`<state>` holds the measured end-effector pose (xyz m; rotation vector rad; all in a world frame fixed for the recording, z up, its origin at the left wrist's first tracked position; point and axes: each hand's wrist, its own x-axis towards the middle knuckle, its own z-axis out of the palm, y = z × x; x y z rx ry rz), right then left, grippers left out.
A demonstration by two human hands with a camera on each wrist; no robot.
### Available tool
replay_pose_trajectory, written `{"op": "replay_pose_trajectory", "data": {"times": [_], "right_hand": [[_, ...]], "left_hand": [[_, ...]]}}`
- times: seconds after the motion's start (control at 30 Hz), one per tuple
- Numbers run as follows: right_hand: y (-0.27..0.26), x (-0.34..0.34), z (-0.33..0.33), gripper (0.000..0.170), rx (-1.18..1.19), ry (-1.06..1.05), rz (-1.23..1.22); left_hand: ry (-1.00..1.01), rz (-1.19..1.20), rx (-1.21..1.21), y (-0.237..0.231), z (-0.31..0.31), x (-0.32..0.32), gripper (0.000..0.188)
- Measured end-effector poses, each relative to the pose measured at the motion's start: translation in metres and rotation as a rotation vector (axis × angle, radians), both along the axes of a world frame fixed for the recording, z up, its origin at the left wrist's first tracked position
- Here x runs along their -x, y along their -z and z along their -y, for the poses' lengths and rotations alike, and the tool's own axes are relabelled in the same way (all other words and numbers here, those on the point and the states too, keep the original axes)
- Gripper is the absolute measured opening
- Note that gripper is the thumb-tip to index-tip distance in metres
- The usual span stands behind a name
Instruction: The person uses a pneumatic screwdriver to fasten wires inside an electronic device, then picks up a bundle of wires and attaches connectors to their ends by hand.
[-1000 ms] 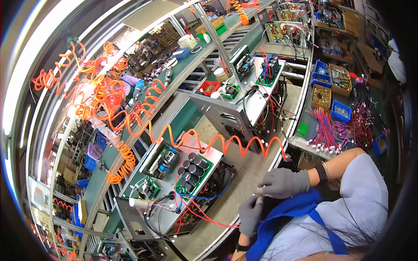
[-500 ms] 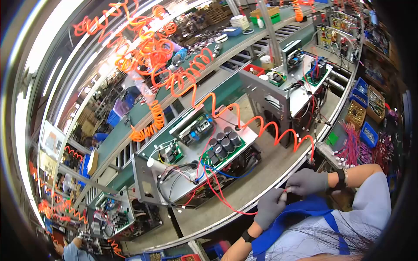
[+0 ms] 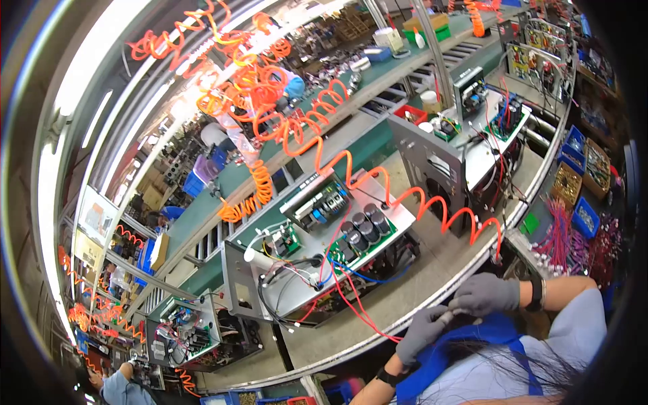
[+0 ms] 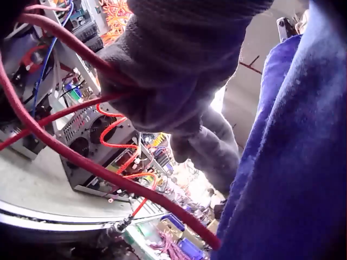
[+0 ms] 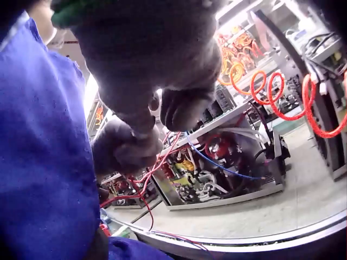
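Both hands wear grey gloves and meet in front of the blue apron (image 3: 496,331). My left hand (image 3: 422,332) grips red wires (image 4: 124,184), which enter its curled fingers in the left wrist view. They lead from an open power unit (image 3: 290,293) with black capacitors (image 3: 364,229) and a blue wire. Bent fingers of my right hand (image 3: 484,297) pinch at the wire ends, right against the left fingertips; the ends themselves are hidden by the gloves.
Similar open units stand along the line, one behind a grey perforated panel (image 3: 432,165). An orange coiled hose (image 3: 425,202) hangs across the workspace. At the right are parts bins (image 3: 586,217) and bundled pink wires (image 3: 557,233). A metal rail (image 3: 445,287) edges the bench.
The head view has swung, so the units and bench appear further right, with another unit and a person at lower left. Both hands stay together at the red wires.
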<state>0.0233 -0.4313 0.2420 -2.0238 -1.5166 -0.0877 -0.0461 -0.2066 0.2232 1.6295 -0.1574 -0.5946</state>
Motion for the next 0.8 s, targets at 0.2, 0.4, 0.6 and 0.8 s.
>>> {"op": "replay_pose_trajectory", "data": {"times": [0.2, 0.4, 0.6, 0.8], "right_hand": [[0.030, 0.020, -0.008, 0.022, 0.143, 0.477, -0.455], [-0.015, 0.013, -0.010, 0.029, 0.049, 0.232, -0.370], [-0.022, -0.016, -0.024, 0.027, 0.143, -0.085, 0.097], [-0.023, -0.015, -0.049, 0.021, 0.357, -0.058, -0.114]], "left_hand": [[-0.124, 0.141, -0.481, 0.006, 0.030, 0.005, 0.029], [-0.078, -0.247, 0.337, 0.018, -0.006, -0.001, 0.031], [0.146, -0.454, 0.562, -0.002, -0.032, -0.016, 0.020], [0.156, -0.317, 0.491, 0.026, -0.047, -0.013, 0.028]]}}
